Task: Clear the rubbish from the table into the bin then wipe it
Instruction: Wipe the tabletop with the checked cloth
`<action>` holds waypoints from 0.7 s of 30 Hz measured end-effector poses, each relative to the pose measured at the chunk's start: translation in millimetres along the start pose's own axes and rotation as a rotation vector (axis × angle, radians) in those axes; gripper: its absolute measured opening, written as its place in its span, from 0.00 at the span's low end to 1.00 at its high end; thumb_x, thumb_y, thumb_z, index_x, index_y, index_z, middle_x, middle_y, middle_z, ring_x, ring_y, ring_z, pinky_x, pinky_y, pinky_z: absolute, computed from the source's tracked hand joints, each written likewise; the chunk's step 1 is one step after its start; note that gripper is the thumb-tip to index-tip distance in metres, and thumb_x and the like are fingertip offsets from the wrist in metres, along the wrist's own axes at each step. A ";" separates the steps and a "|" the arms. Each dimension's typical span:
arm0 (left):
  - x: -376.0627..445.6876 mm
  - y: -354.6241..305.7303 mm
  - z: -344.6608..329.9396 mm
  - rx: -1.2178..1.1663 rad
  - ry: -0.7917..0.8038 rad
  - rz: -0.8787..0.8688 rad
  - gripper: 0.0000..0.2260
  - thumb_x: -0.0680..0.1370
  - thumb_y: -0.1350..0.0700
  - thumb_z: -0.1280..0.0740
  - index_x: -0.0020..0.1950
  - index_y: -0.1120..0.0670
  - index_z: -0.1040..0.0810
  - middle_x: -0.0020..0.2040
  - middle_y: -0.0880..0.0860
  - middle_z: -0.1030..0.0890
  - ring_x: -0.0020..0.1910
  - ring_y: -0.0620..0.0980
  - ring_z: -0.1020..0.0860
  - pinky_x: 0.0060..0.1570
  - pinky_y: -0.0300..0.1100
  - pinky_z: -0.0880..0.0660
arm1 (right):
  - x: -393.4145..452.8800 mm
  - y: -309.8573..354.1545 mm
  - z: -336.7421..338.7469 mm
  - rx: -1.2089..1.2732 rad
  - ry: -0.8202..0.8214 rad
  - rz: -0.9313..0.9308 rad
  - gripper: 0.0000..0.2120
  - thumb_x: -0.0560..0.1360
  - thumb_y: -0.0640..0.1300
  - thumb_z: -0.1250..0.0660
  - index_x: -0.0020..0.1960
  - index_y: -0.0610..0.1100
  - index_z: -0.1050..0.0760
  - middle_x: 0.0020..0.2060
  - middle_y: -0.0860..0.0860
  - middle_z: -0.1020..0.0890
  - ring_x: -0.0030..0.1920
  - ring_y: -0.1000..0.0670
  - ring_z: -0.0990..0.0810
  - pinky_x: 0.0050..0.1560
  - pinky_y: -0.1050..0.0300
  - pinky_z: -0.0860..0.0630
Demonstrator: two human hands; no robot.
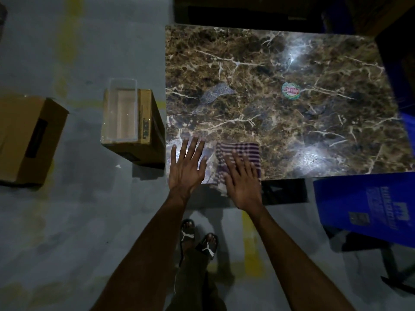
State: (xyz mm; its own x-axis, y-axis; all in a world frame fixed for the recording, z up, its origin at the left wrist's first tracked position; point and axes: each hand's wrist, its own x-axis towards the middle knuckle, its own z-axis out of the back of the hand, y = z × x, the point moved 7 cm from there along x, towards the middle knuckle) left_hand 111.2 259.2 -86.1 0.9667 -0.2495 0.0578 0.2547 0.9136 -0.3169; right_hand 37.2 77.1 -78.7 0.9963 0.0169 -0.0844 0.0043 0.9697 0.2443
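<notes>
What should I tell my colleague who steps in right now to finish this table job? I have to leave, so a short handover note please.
Left hand: open, fingers spread flat on the near left corner of the brown marble-patterned table.
Right hand: open, pressing the purple-and-white striped cloth flat at the near edge.
Bin: clear plastic container on a cardboard box left of the table.
Done: wiping appears under way.
Left: a round green-and-red sticker-like disc sits mid-table, and a grey speckled patch lies further left; I cannot tell whether it is a wrapper or a mark. Bin any rubbish, then wipe the rest.
</notes>
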 end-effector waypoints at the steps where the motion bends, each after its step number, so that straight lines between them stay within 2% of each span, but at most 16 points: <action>1: -0.7 -0.3 0.1 0.001 0.003 -0.002 0.25 0.87 0.43 0.47 0.84 0.45 0.44 0.85 0.47 0.46 0.84 0.50 0.50 0.81 0.58 0.54 | -3.9 -13.0 3.4 -0.001 0.003 -0.035 0.28 0.87 0.58 0.54 0.85 0.54 0.49 0.84 0.50 0.48 0.84 0.44 0.52 0.82 0.42 0.49; 4: -0.1 0.0 -1.7 0.019 0.020 -0.011 0.25 0.87 0.43 0.46 0.85 0.44 0.45 0.85 0.46 0.47 0.84 0.50 0.51 0.81 0.57 0.57 | 19.7 -39.4 10.4 -0.013 -0.027 -0.169 0.28 0.86 0.59 0.56 0.85 0.53 0.49 0.84 0.49 0.48 0.83 0.41 0.49 0.80 0.38 0.45; 7: -0.3 1.4 -4.0 0.029 0.029 -0.017 0.26 0.87 0.41 0.47 0.85 0.44 0.46 0.85 0.46 0.48 0.84 0.50 0.53 0.81 0.56 0.60 | 57.0 -25.2 7.0 0.007 -0.050 -0.226 0.29 0.86 0.58 0.55 0.85 0.52 0.48 0.84 0.46 0.46 0.83 0.39 0.48 0.79 0.37 0.44; 10: -0.5 1.9 -4.8 0.009 0.030 -0.013 0.26 0.87 0.40 0.48 0.85 0.44 0.46 0.85 0.46 0.48 0.84 0.50 0.52 0.81 0.57 0.58 | 54.6 4.7 -0.5 0.006 -0.044 -0.100 0.28 0.86 0.57 0.53 0.84 0.50 0.45 0.83 0.45 0.44 0.83 0.39 0.46 0.79 0.37 0.42; 13: 0.3 1.6 -3.8 0.009 0.031 -0.015 0.27 0.87 0.40 0.48 0.85 0.43 0.47 0.85 0.46 0.49 0.84 0.50 0.52 0.81 0.58 0.56 | 14.6 9.0 -0.9 -0.002 0.002 0.028 0.28 0.86 0.57 0.54 0.85 0.53 0.50 0.84 0.48 0.49 0.84 0.42 0.51 0.81 0.40 0.48; 15: 0.1 0.6 -2.7 -0.004 0.062 -0.005 0.27 0.87 0.39 0.48 0.85 0.42 0.49 0.85 0.46 0.51 0.84 0.50 0.54 0.81 0.59 0.56 | -5.2 -10.1 4.6 0.008 0.022 -0.004 0.28 0.86 0.58 0.54 0.85 0.55 0.52 0.84 0.51 0.51 0.84 0.44 0.54 0.81 0.42 0.50; 17: 0.4 -0.4 -1.8 -0.018 0.104 0.012 0.28 0.86 0.39 0.50 0.85 0.41 0.52 0.85 0.46 0.54 0.84 0.49 0.56 0.81 0.60 0.57 | -5.8 -33.7 10.6 -0.001 0.012 -0.061 0.28 0.86 0.58 0.53 0.85 0.54 0.50 0.84 0.51 0.49 0.84 0.44 0.51 0.81 0.41 0.47; 21: 3.8 -2.1 -0.6 -0.070 0.206 0.039 0.32 0.84 0.33 0.48 0.84 0.39 0.56 0.85 0.43 0.57 0.84 0.49 0.60 0.80 0.60 0.62 | 39.9 -48.7 11.8 0.004 -0.015 -0.182 0.29 0.86 0.57 0.51 0.85 0.52 0.49 0.84 0.48 0.47 0.83 0.39 0.49 0.79 0.37 0.43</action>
State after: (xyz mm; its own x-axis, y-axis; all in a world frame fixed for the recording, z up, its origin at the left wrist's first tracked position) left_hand 114.3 256.1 -85.8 0.9480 -0.2815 -0.1485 0.2079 0.9011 -0.3805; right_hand 77.8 27.7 -82.6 0.9803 -0.1620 -0.1131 0.1845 0.9554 0.2306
